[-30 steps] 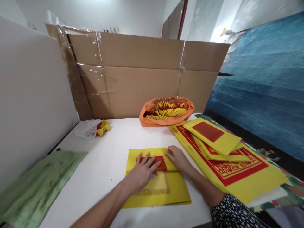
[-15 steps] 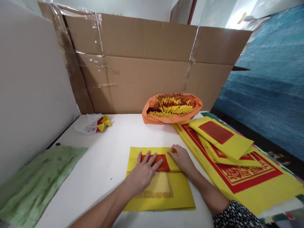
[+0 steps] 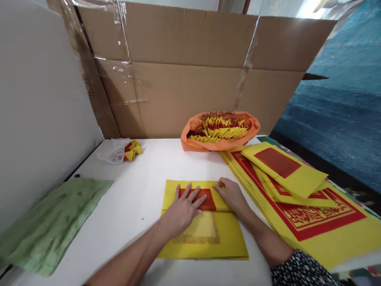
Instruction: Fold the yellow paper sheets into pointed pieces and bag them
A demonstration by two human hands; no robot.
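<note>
A yellow paper (image 3: 232,234) with a pale rectangle lies on the white table in front of me. Its far part is a folded flap with a red rectangle (image 3: 210,200). My left hand (image 3: 183,208) rests flat on that flap, fingers spread over the red area. At the flap's far right corner, my right hand (image 3: 230,192) has thumb and forefinger on the paper edge, its other fingers curled. How firmly the edge is pinched is hard to see.
Yellow and red printed papers (image 3: 321,234) are stacked at the right. Behind stands an orange bag (image 3: 196,147) of folded papers, before a cardboard wall (image 3: 178,91). Left are a green cloth (image 3: 62,218) and a clear plastic bag (image 3: 114,153) beside a folded yellow-red piece (image 3: 133,150).
The camera view has shifted slightly, so the scene sits a little higher and the right side further right. Both hands keep about the same places on the paper.
</note>
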